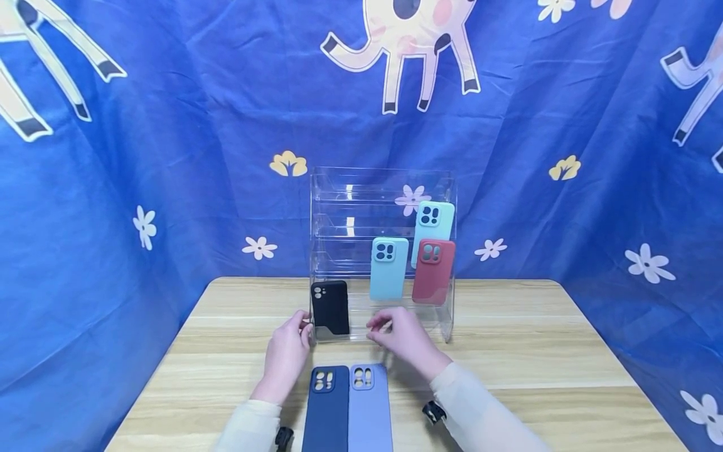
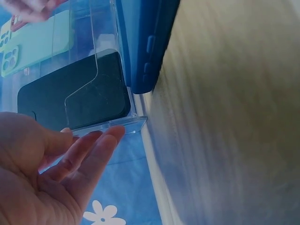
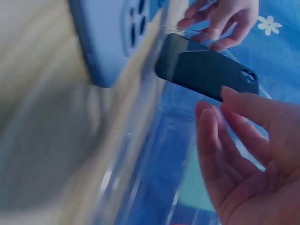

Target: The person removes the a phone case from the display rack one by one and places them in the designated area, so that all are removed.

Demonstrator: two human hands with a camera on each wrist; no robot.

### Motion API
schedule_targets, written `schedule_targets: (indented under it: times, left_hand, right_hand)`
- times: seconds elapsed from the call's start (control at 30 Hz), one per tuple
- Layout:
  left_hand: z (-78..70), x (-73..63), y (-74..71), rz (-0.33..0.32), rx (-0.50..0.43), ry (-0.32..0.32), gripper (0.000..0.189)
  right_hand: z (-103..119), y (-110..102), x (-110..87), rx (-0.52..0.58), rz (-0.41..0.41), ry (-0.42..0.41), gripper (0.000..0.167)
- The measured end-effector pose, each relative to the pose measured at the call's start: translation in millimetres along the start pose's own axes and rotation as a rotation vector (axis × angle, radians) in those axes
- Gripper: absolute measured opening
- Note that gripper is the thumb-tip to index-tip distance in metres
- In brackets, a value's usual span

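A clear tiered acrylic rack (image 1: 350, 267) stands at the back of the table. In its bottom tier, at the left end, leans a black phone case (image 1: 331, 309). My left hand (image 1: 287, 355) is at the rack's lower left side, its fairly straight fingers (image 2: 96, 147) touching the edge of the clear side panel. To the right of the black case, in front of the bottom tier, is my right hand (image 1: 407, 336). Its fingers are loosely bent, with a gap to the thumb and nothing held. In the right wrist view its thumb overlaps the black case; contact cannot be told.
Two light-blue cases (image 1: 388, 270) and a red case (image 1: 433, 273) stand toward the rack's right. A navy case (image 1: 326, 408) and a lavender case (image 1: 369, 408) lie side by side on the wooden table (image 1: 508, 351) before the rack. Behind hangs a blue patterned cloth (image 1: 237, 157).
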State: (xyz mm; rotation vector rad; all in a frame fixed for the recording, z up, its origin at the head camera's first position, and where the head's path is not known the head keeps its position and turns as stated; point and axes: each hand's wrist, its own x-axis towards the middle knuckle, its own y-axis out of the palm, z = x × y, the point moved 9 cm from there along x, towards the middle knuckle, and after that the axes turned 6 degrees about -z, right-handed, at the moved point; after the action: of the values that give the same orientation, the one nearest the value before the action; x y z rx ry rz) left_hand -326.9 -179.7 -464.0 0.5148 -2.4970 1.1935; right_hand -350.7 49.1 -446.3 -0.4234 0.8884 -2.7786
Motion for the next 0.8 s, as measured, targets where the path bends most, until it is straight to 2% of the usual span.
schedule_targets:
  times: [0.23,0.33,0.43,0.57,0.8]
  left_hand:
    - [1.8,-0.1,-0.5,-0.003,0.008,-0.001,0.018]
    - [0.0,0.4,0.9,-0.003,0.008,-0.003,0.018]
    - [-1.1,0.2,0.0,-0.007,0.01,-0.002,0.018]
    - [-2.0,0.7,-1.9,-0.013,0.014,0.008,0.018]
    - [-2.0,-0.1,-2.1,-0.013,0.013,-0.001,0.017]
  right_hand:
    - [38.3,-12.7,23.1,-0.053,-0.184,-0.126,0.018]
    - [49.4,-13.8,32.6,-0.07,-0.219,-0.189,0.019]
    - [57.0,-12.9,40.4,-0.07,-0.23,-0.234,0.021]
    - [61.9,-12.4,46.4,-0.07,-0.238,-0.245,0.025]
    - [66.6,-0.6,52.3,-0.082,-0.163,-0.295,0.03]
